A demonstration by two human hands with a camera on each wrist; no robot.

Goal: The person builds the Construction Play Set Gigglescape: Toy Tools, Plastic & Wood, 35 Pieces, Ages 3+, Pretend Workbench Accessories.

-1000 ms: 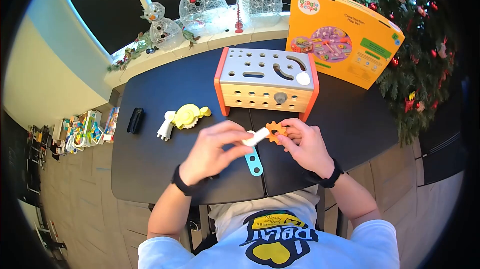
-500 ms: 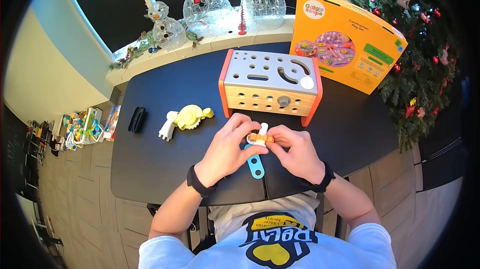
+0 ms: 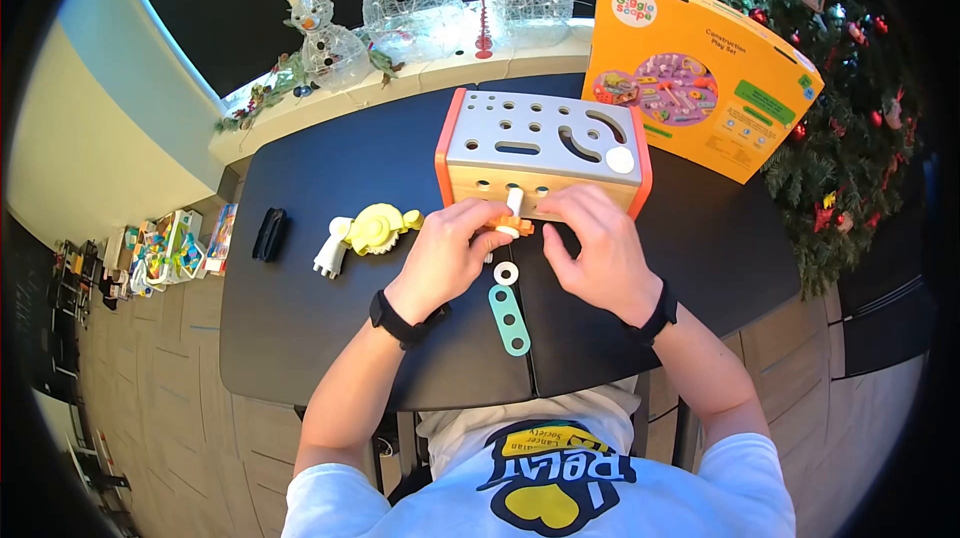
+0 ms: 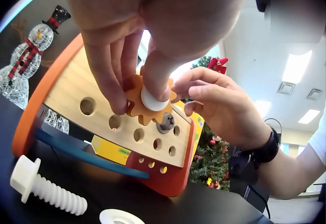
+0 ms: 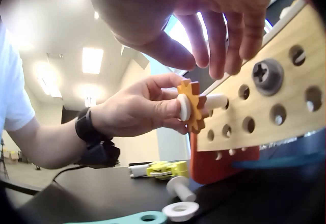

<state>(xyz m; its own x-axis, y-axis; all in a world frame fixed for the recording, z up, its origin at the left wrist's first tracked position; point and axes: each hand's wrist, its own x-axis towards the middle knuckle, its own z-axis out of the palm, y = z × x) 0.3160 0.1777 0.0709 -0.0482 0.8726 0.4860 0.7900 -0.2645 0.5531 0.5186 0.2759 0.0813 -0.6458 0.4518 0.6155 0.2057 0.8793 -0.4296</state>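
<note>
My left hand (image 3: 440,256) pinches an orange toy gear (image 5: 189,107), its thumb against the white head of a bolt (image 5: 216,101) that passes through the gear. The bolt's far end meets a hole in the wooden front of the toy workbench (image 4: 76,81). Just right of the gear, my right hand (image 3: 600,248) hovers with fingers loosely extended, holding nothing. On the table below lie a white threaded bolt (image 4: 48,188), a white washer (image 3: 506,274) and a teal strip with three holes (image 3: 509,320). A grey screw (image 5: 267,76) sits in the same front panel.
A yellow-green and white toy tool (image 3: 372,231) and a black case (image 3: 270,234) lie left on the black table (image 3: 330,338). A yellow play-set box (image 3: 700,78) stands behind the workbench at right, beside a decorated tree (image 3: 860,138).
The gear, first apart from the white bolt, now sits on it. My left hand has carried both forward to the workbench panel. My right hand has let go of the gear. The washer shows now.
</note>
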